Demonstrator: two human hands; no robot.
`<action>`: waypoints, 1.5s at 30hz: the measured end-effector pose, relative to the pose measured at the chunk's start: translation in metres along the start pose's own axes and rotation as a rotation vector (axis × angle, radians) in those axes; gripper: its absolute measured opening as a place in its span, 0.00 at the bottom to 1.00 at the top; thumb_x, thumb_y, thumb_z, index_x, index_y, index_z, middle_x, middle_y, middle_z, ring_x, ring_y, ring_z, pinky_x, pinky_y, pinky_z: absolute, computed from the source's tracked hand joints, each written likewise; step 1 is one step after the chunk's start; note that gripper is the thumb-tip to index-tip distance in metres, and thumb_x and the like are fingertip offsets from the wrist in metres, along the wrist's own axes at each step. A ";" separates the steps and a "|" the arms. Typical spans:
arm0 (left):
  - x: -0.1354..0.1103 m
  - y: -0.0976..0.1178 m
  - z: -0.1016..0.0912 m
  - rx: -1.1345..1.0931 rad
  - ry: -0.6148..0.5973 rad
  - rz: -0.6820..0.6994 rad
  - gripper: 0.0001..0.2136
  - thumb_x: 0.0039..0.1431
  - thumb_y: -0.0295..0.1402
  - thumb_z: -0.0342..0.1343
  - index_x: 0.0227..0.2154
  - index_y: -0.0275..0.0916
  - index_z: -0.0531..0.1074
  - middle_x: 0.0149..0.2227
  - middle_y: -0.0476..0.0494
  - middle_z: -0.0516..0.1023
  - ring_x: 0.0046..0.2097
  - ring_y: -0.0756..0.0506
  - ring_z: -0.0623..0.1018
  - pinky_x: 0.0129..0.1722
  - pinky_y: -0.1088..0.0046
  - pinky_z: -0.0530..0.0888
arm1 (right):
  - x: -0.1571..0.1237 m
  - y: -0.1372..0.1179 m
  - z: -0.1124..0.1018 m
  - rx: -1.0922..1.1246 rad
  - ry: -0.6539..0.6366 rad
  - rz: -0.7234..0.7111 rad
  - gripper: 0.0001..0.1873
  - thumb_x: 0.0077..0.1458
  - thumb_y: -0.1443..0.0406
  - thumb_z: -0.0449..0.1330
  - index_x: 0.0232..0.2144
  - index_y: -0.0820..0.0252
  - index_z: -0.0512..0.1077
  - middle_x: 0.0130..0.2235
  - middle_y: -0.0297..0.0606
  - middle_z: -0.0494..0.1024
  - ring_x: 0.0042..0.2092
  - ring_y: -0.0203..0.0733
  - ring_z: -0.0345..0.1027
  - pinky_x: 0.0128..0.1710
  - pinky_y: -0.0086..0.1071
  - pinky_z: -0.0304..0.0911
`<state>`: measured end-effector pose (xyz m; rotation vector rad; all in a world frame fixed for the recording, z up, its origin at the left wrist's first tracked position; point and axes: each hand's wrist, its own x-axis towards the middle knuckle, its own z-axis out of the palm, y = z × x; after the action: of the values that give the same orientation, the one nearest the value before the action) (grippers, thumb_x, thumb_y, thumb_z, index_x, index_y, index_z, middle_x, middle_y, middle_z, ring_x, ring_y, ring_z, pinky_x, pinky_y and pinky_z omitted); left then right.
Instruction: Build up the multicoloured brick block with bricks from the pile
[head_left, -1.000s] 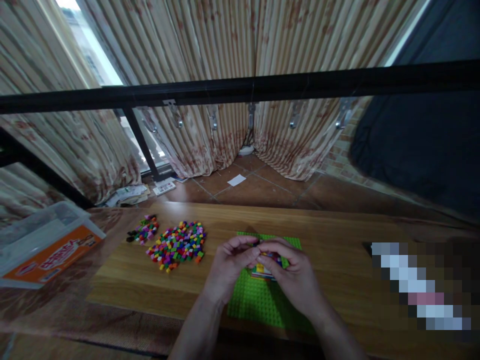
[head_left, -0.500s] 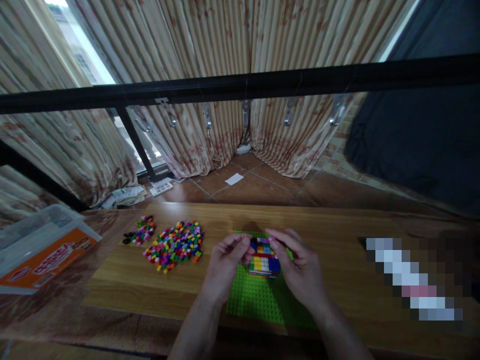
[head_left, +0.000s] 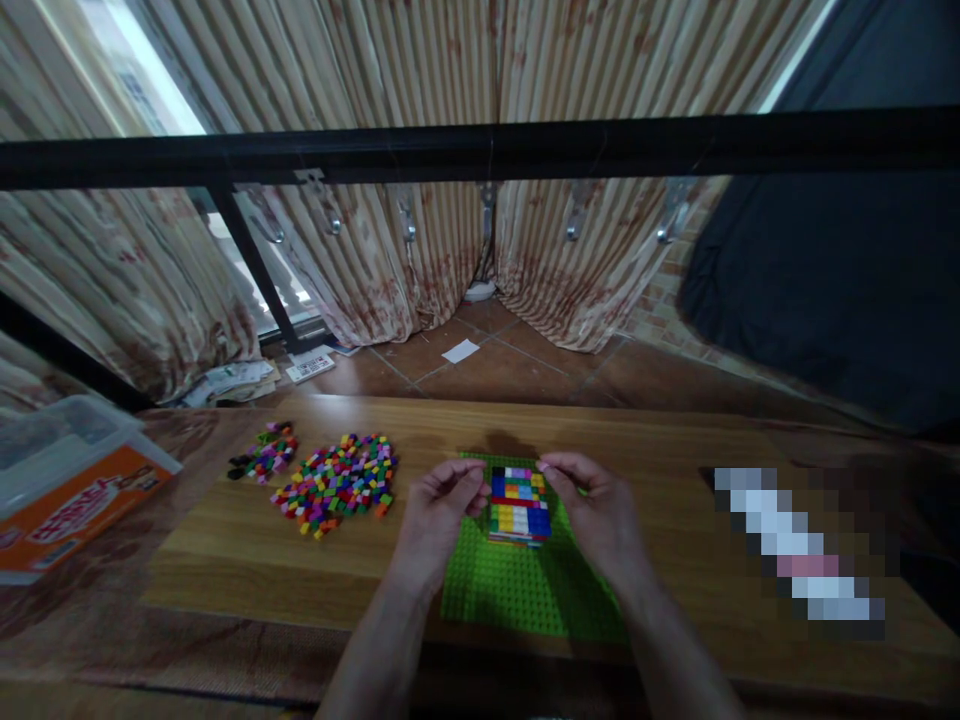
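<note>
A block build [head_left: 519, 515] of many-coloured toy bricks stands on a green studded baseplate [head_left: 510, 590]. Its rows show white, blue, yellow, red and orange bricks. My left hand [head_left: 441, 515] is at the build's left side, thumb and forefinger pinched together; whatever lies between them is too small to make out. At the far right corner of the build is my right hand [head_left: 596, 510], also with thumb and forefinger closed in a pinch, and its fingertips hide anything held there.
Loose small bricks lie in a large pile [head_left: 341, 485] and a smaller pile [head_left: 264, 455] on the wooden table [head_left: 300, 580]. A clear plastic box [head_left: 82, 490] with an orange label is at the left. A black rail [head_left: 450, 155] with hooks crosses beyond the table. A pixelated patch covers something at right.
Both hands have drawn slightly apart from the build, so more of its top shows. The whole view has shifted a little.
</note>
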<state>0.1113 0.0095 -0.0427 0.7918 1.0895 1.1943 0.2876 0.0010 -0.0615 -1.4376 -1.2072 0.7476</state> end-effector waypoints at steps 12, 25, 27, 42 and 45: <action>0.000 -0.005 -0.001 0.020 -0.020 -0.001 0.11 0.46 0.35 0.67 0.31 0.34 0.80 0.24 0.47 0.78 0.26 0.53 0.73 0.29 0.77 0.68 | 0.001 0.011 0.000 -0.118 -0.053 -0.018 0.12 0.54 0.55 0.60 0.33 0.53 0.80 0.39 0.39 0.82 0.44 0.49 0.74 0.48 0.44 0.64; 0.000 -0.004 0.000 0.012 -0.022 -0.002 0.12 0.45 0.37 0.68 0.31 0.34 0.79 0.23 0.47 0.78 0.25 0.53 0.73 0.28 0.77 0.68 | 0.001 0.009 0.002 -0.140 -0.090 -0.012 0.13 0.54 0.54 0.60 0.33 0.53 0.79 0.37 0.38 0.82 0.40 0.48 0.74 0.44 0.41 0.64; 0.000 -0.005 0.000 0.010 -0.027 -0.001 0.12 0.45 0.37 0.68 0.31 0.34 0.79 0.23 0.47 0.78 0.24 0.53 0.73 0.28 0.77 0.68 | 0.001 0.010 0.002 -0.116 -0.094 -0.008 0.13 0.54 0.54 0.60 0.33 0.54 0.80 0.36 0.38 0.83 0.39 0.47 0.74 0.43 0.40 0.65; 0.001 -0.010 0.001 -0.002 -0.037 -0.013 0.11 0.46 0.36 0.67 0.30 0.34 0.79 0.23 0.47 0.77 0.25 0.53 0.72 0.28 0.77 0.68 | 0.001 0.014 -0.001 -0.033 -0.092 0.106 0.14 0.51 0.53 0.62 0.34 0.54 0.81 0.39 0.40 0.84 0.43 0.51 0.75 0.49 0.46 0.65; 0.002 -0.010 0.001 0.012 -0.037 -0.013 0.10 0.47 0.35 0.66 0.31 0.34 0.79 0.23 0.47 0.77 0.25 0.53 0.72 0.28 0.78 0.68 | 0.002 0.011 0.000 -0.003 -0.072 0.128 0.14 0.47 0.54 0.64 0.32 0.55 0.81 0.37 0.41 0.84 0.41 0.51 0.76 0.47 0.46 0.66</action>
<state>0.1160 0.0090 -0.0523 0.8119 1.0704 1.1592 0.2909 0.0040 -0.0715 -1.5123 -1.1794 0.8914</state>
